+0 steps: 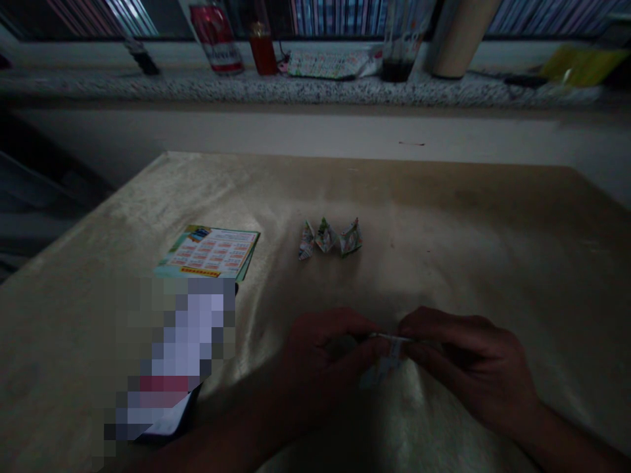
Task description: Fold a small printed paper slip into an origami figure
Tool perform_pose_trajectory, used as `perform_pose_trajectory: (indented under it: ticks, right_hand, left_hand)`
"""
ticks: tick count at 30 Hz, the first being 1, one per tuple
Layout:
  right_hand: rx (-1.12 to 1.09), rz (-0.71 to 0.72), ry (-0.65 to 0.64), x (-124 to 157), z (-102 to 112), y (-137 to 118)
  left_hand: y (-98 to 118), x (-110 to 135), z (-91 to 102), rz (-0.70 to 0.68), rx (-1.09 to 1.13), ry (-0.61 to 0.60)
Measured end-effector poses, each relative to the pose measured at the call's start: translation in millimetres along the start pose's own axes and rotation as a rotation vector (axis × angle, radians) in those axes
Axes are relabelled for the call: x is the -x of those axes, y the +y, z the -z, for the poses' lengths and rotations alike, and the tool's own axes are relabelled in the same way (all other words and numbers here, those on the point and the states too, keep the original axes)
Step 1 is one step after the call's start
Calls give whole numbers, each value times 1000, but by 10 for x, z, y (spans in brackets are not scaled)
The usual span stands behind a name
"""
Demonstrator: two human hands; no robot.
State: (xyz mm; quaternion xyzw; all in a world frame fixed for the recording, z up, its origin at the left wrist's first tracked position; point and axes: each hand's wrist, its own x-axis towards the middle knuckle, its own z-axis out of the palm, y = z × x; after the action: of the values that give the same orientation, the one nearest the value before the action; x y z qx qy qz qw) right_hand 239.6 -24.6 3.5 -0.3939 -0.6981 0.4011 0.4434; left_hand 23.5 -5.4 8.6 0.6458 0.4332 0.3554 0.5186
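Red can [217, 41], reddish bottle [264, 54] and clear cup [398, 68] on the speckled sill [315, 90], beyond printed cards [213, 252].

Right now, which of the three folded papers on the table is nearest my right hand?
The rightmost folded paper; the middle one and leftmost one sit farther from your right hand.

A speckled stone sill [296, 92] underlines the dim window [340, 18].

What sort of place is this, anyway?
Probably a room in a home: a table stands by a window, with a red can on the speckled sill and folded paper pieces on the table.
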Motion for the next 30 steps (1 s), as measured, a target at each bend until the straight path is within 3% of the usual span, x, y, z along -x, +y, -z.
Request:
perform_pose_trajectory:
  ticks: [12,21,30]
  right_hand:
    - [-4,-17,83,-10,-8,-42]
    - [-58,52,56,-28,-4,-24]
    - [-80,6,103,11,-2,1]
  left_hand:
    - [8,19,5,-116,47,38]
    - [13,17,23,-75,42,16]
    - [23,35,17,-76,41,26]
